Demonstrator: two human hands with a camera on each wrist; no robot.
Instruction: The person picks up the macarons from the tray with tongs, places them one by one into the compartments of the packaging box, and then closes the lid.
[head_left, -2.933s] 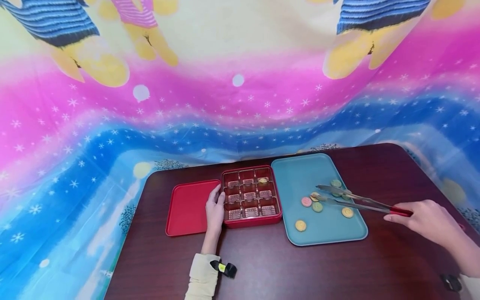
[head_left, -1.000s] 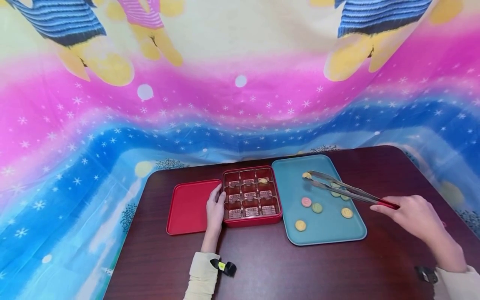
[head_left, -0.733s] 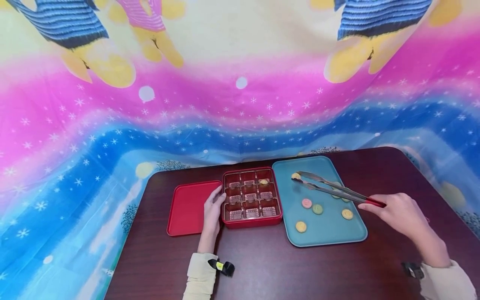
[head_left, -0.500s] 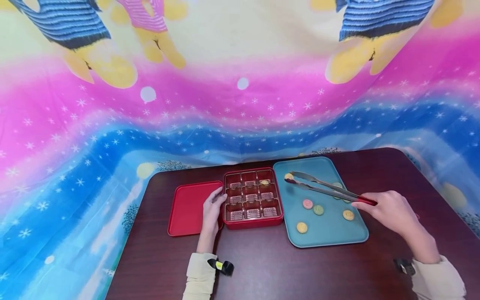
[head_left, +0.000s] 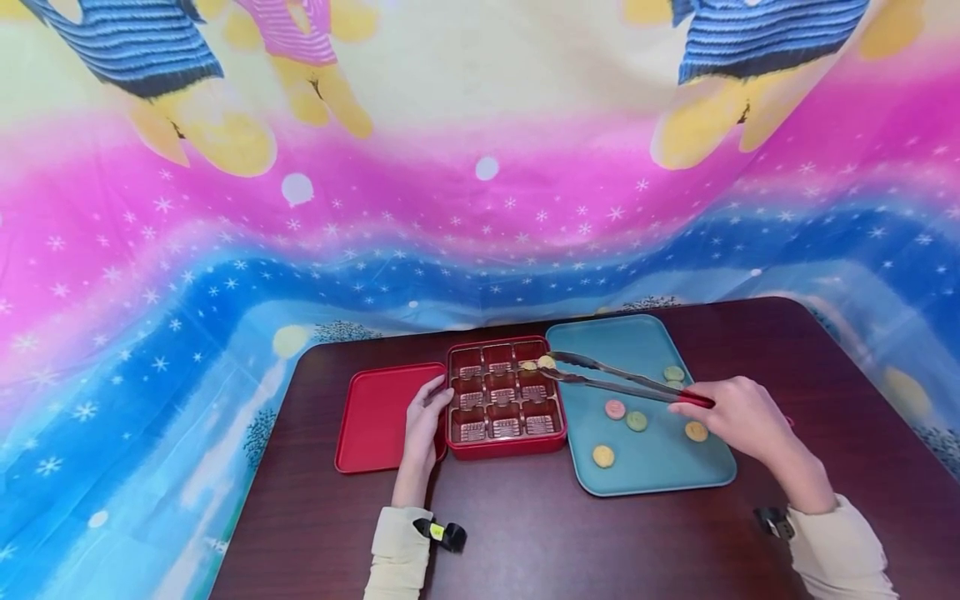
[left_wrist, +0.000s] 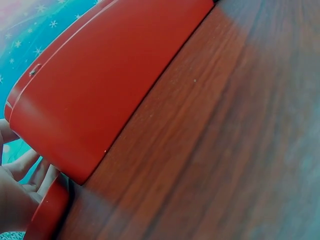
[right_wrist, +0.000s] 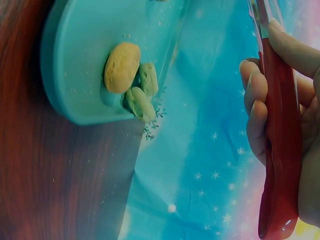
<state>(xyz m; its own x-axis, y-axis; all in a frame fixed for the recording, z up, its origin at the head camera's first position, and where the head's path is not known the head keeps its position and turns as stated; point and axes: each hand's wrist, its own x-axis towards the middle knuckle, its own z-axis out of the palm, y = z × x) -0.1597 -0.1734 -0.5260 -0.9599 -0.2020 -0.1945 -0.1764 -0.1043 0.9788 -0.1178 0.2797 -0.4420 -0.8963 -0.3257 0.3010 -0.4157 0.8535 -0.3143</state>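
The left sleeve (head_left: 399, 550), toward seven o'clock, is cream and creased; a black wrist fitting (head_left: 453, 538) with a yellow patch (head_left: 437, 531) juts at its three. Toward four o'clock, the right sleeve (head_left: 836, 546) matches, a dark fitting (head_left: 774, 522) at its nine.

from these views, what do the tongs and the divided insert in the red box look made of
Tongs: shiny grey, likely metal; their red handle, smooth with a highlight, perhaps plastic or silicone. Insert: probably thin, glossy plastic, judging by the bright glints on it.

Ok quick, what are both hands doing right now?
Left hand: open, fingers resting against the red box.
Right hand: closed around the red-handled tongs, whose tips hold a yellow cookie.
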